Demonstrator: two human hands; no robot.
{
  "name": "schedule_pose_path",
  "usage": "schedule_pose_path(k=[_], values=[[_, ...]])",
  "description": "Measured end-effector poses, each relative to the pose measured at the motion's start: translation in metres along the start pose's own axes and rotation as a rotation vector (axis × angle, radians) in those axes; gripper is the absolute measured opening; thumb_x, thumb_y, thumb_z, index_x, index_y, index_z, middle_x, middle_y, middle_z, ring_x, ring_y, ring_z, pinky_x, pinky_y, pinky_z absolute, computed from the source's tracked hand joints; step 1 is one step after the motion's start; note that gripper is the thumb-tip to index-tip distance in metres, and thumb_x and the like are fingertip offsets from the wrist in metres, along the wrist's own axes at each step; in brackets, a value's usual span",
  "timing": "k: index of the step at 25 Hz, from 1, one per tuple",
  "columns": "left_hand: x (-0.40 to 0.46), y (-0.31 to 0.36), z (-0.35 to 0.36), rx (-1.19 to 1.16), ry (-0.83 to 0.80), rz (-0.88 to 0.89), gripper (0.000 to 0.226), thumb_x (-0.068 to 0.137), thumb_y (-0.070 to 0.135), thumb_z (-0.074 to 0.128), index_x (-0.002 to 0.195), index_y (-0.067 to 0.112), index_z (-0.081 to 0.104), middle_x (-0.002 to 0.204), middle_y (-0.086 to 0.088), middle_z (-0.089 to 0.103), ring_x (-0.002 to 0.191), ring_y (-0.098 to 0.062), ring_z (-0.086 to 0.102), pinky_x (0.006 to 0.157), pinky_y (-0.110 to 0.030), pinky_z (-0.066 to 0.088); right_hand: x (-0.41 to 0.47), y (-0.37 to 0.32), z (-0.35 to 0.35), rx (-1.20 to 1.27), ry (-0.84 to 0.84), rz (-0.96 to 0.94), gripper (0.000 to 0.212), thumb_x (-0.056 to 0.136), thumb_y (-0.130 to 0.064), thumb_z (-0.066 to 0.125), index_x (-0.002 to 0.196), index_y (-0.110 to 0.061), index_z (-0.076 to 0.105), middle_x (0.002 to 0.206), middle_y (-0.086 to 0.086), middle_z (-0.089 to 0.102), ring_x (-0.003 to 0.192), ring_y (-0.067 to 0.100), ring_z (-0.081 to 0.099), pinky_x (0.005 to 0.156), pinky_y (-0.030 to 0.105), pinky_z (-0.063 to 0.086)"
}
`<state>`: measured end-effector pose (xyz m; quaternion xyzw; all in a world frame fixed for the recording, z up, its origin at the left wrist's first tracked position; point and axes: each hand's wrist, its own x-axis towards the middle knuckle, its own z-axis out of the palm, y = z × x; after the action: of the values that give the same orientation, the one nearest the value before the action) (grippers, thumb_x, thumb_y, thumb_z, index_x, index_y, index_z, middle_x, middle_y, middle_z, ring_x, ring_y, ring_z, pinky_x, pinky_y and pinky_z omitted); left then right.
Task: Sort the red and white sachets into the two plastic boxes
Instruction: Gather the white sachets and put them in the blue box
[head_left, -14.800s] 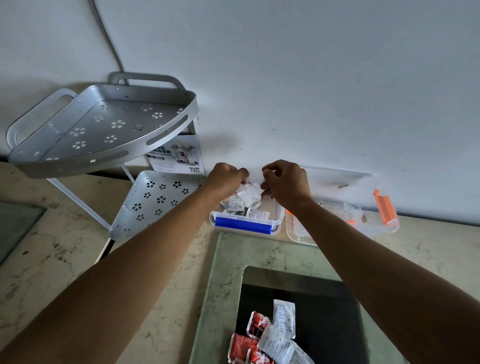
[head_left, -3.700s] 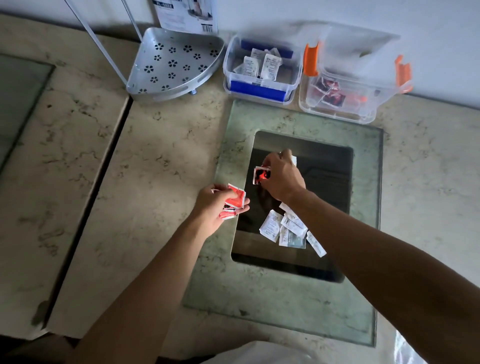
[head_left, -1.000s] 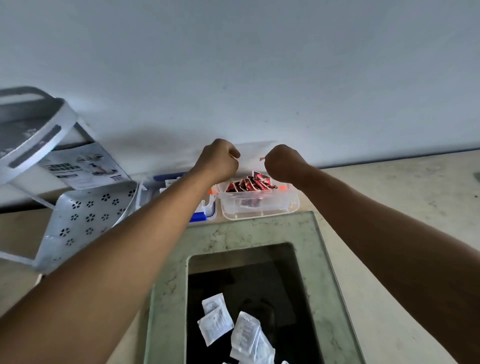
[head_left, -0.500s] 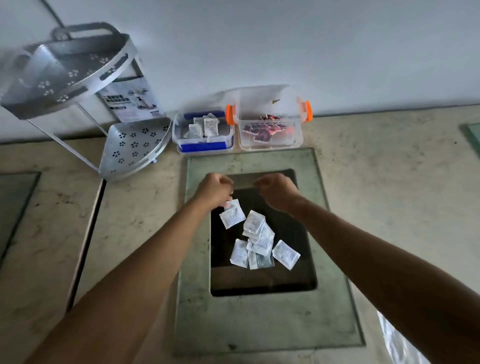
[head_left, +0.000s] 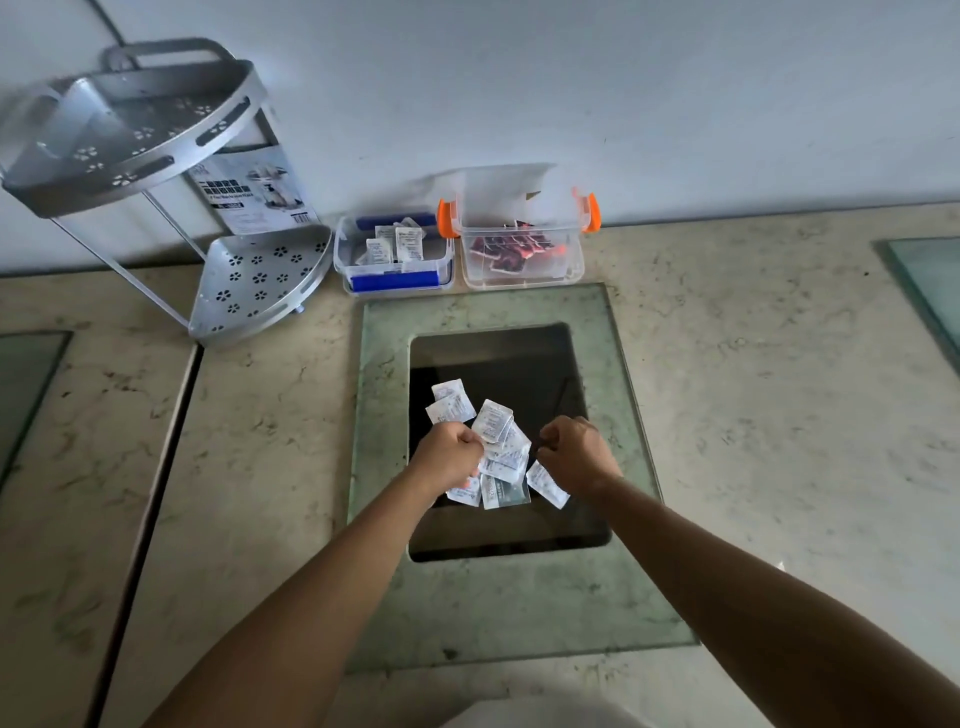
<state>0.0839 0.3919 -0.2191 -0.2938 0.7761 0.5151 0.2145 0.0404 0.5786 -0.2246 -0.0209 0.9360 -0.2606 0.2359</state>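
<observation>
Several white sachets (head_left: 497, 422) lie in a loose pile on the dark panel (head_left: 524, 364). My left hand (head_left: 448, 453) is curled at the pile's left edge, fingers closed on a white sachet. My right hand (head_left: 575, 453) hovers at the pile's right edge with its fingers closed and nothing visible in them. At the wall stand the two boxes: the blue-latched box (head_left: 392, 282) holds white sachets (head_left: 400, 244), and the orange-latched box (head_left: 519, 276) holds red sachets (head_left: 511, 245), its lid raised against the wall.
A silver two-tier corner rack (head_left: 260, 275) with a printed card (head_left: 249, 192) stands at the back left, beside the blue-latched box. A green glass plate (head_left: 631, 395) frames the dark panel on the marble counter (head_left: 779, 389). Another glass piece (head_left: 930, 275) lies far right.
Both hands left the orange-latched box a second ago and came down to the white pile. In the last half second they moved nearer to me, onto the pile's two sides.
</observation>
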Motion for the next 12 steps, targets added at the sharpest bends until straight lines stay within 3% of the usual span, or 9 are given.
schedule_pose_path(k=[4,6,8,10,12], values=[[-0.001,-0.01,0.019,-0.012,-0.06,-0.015,0.015,0.089,0.01,0.053,0.093,0.011,0.067,0.079,-0.01,0.067,0.067,-0.019,0.063,0.065,-0.035,0.058,-0.012,0.026,0.023,-0.267,-0.062,0.037,0.051,0.086,-0.035,0.07,0.128,-0.012,0.05,0.128,0.013,0.054,0.12,0.033,0.053,0.096,0.041,0.047],[0.0,-0.014,0.027,-0.038,-0.07,-0.045,0.014,0.09,0.008,0.053,0.089,0.012,0.066,0.078,-0.01,0.067,0.067,-0.02,0.063,0.067,-0.037,0.06,-0.013,0.031,0.029,-0.215,-0.036,0.082,0.042,0.086,-0.034,0.071,0.118,-0.012,0.055,0.118,0.011,0.06,0.109,0.03,0.06,0.086,0.039,0.051],[0.001,-0.018,0.033,-0.087,-0.071,-0.082,0.011,0.092,0.012,0.055,0.09,0.01,0.066,0.08,-0.01,0.068,0.068,-0.02,0.065,0.074,-0.043,0.061,-0.01,0.032,0.031,-0.028,0.028,0.148,0.025,0.087,-0.033,0.068,0.097,-0.01,0.064,0.099,0.009,0.067,0.087,0.025,0.064,0.069,0.033,0.05],[0.001,-0.023,0.038,-0.19,-0.101,-0.111,0.017,0.094,0.024,0.062,0.096,0.007,0.066,0.083,-0.012,0.069,0.073,-0.023,0.069,0.079,-0.046,0.061,-0.01,0.03,0.032,0.158,0.087,0.172,0.025,0.089,-0.032,0.067,0.078,-0.01,0.065,0.08,0.006,0.067,0.073,0.022,0.06,0.057,0.029,0.04],[-0.002,-0.027,0.043,-0.384,-0.157,-0.151,0.03,0.094,0.035,0.065,0.098,0.006,0.069,0.087,-0.014,0.071,0.08,-0.027,0.072,0.083,-0.047,0.061,-0.017,0.021,0.037,0.206,0.147,0.068,0.029,0.088,-0.031,0.066,0.07,-0.01,0.062,0.071,0.004,0.062,0.065,0.02,0.056,0.054,0.029,0.036]])
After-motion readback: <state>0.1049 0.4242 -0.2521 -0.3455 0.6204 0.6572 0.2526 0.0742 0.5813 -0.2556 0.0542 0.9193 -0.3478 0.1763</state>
